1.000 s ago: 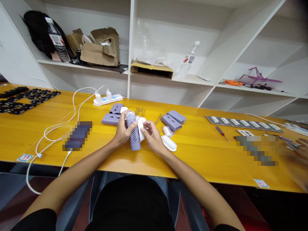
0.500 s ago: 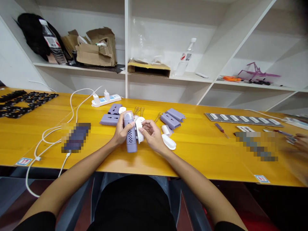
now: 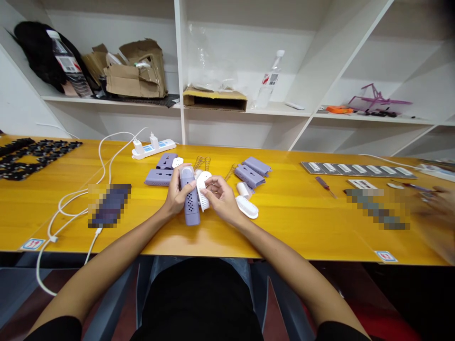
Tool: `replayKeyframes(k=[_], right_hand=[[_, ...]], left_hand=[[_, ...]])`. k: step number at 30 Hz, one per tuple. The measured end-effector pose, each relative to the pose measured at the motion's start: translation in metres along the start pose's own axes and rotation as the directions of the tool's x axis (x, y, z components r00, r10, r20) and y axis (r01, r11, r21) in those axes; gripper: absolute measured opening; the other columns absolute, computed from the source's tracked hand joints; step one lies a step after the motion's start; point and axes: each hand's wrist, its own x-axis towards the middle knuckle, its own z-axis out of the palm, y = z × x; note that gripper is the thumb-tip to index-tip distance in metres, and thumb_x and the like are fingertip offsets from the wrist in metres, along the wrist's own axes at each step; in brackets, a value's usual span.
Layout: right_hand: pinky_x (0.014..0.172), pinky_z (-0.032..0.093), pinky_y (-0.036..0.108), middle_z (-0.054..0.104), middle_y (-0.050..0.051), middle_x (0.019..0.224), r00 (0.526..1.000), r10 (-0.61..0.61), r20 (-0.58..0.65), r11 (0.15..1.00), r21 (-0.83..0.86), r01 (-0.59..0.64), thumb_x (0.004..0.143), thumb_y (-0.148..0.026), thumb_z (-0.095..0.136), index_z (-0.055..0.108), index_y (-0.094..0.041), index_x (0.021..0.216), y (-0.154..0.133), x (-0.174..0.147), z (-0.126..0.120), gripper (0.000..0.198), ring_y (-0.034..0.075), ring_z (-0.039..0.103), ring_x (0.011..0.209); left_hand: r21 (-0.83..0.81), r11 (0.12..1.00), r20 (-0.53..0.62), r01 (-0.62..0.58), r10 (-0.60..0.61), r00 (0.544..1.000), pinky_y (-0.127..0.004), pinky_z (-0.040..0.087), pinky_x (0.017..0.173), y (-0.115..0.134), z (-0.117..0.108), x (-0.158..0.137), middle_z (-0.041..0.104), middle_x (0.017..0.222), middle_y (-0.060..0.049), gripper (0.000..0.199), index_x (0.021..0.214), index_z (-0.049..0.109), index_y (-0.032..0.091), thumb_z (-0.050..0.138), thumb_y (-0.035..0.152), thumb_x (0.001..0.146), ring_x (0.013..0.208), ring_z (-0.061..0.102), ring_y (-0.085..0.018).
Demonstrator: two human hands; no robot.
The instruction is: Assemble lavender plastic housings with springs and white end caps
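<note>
Left grip [image 3: 176, 194] wrapped round purple casing [image 3: 192, 204], long axis running near to far; white ribbed part [image 3: 204, 198] just left of right grip [image 3: 224, 201], pinched by its thumb and fingers, alongside casing.

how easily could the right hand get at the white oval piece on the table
Yes, probably quite easily: the white oval piece lies uncovered on the table, close beside the right hand. That hand holds a white ribbed part, though, so it would likely let go first.
</note>
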Motion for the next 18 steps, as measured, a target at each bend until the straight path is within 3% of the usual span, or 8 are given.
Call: replayKeyframes(k=[8,13,18], right_hand=[[0.07,0.054,0.029,0.063,-0.001,0.091,1.0,0.008,-0.011,1.0,0.028,-0.008,0.089,-0.051,0.082,0.057,-0.026,0.107,-0.0009,0.0005,0.0005,0.039,0.015,0.062,0.077],[0.07,0.054,0.029,0.063,-0.001,0.09,0.999,-0.01,0.03,0.999,0.032,0.009,0.093,-0.052,0.078,0.056,-0.026,0.11,-0.0026,-0.0015,0.0,0.038,0.015,0.062,0.076],[0.064,0.052,0.027,0.061,-0.003,0.084,0.999,0.003,0.049,0.999,0.043,-0.006,0.094,-0.05,0.079,0.056,-0.026,0.111,-0.0022,-0.0023,-0.0005,0.037,0.013,0.058,0.069]], left_hand=[[-0.008,1.0,-0.024,0.021,-0.021,0.999,-0.043,0.051,0.1,0.0033,0.0026,-0.0003,0.065,0.121,-0.008,0.056,0.139,0.056,0.026,0.074,0.049,0.092,0.104,0.064,-0.026],[-0.094,0.994,-0.101,0.05,-0.06,0.993,-0.04,0.052,0.094,0.0059,0.0063,0.0023,0.064,0.112,-0.006,0.039,0.122,0.06,0.025,0.072,0.049,0.094,0.098,0.063,-0.024],[-0.011,1.0,-0.106,0.002,-0.003,0.994,-0.04,0.051,0.094,0.0063,0.0035,0.0008,0.063,0.116,-0.006,0.05,0.136,0.057,0.028,0.074,0.047,0.093,0.098,0.061,-0.024]])
